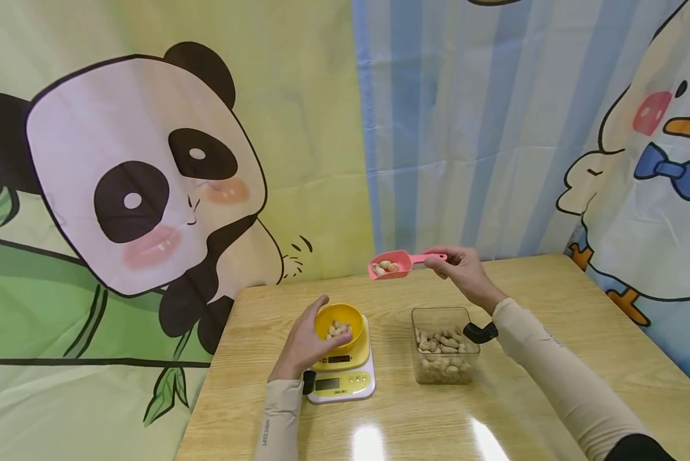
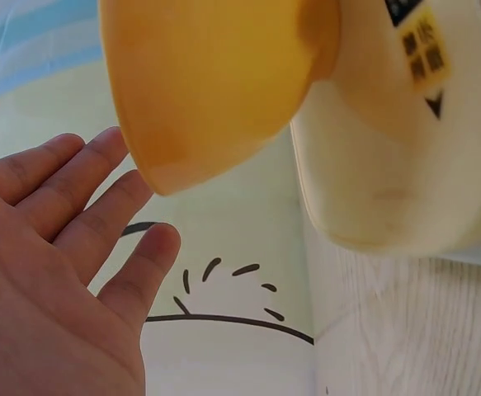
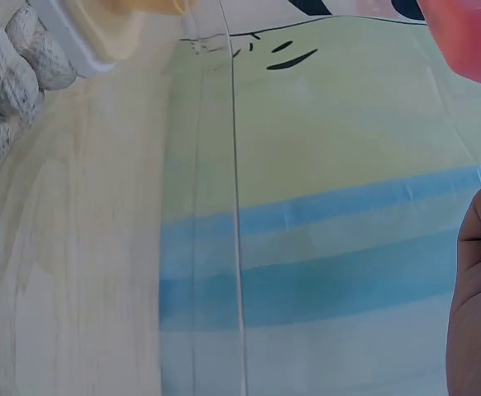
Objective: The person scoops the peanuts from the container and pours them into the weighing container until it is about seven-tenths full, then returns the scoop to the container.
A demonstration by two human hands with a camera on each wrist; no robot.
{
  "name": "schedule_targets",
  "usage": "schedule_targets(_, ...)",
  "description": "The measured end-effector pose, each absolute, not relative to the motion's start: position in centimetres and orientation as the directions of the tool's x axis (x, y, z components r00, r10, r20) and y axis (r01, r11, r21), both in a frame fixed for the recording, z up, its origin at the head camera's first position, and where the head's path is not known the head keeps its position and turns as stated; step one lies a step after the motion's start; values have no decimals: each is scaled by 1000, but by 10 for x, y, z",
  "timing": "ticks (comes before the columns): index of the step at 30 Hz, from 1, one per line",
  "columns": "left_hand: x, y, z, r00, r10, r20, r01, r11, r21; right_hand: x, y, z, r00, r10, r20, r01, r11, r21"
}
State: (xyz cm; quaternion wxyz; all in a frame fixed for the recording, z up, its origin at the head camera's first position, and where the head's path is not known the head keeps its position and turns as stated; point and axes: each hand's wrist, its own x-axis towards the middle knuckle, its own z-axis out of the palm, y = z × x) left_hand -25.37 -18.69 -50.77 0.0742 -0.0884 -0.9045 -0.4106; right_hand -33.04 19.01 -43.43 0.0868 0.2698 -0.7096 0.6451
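Observation:
A yellow bowl (image 1: 340, 310) with several peanuts in it stands on a white and yellow kitchen scale (image 1: 364, 378). My left hand (image 1: 305, 344) is at the bowl's left side, thumb across its near edge in the head view. In the left wrist view its fingers (image 2: 108, 219) are extended, with fingertips right at the rim. My right hand (image 1: 466, 276) grips the handle of a pink scoop (image 1: 403, 259), which holds several peanuts above the far part of the table. Only a corner of the scoop shows in the right wrist view.
A clear square container (image 1: 435, 318), partly filled with peanuts, stands right of the scale, below my right wrist. Wooden table (image 1: 391, 410) lies under everything. Behind its far edge hangs a printed curtain (image 1: 321, 160) with a panda and a duck.

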Motion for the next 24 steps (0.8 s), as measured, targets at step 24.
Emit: schedule_targets(24,-254,-192,-527,-987,70,147,158,630,761,-337,162,-448,-826,-413,384,-442,53,-895)
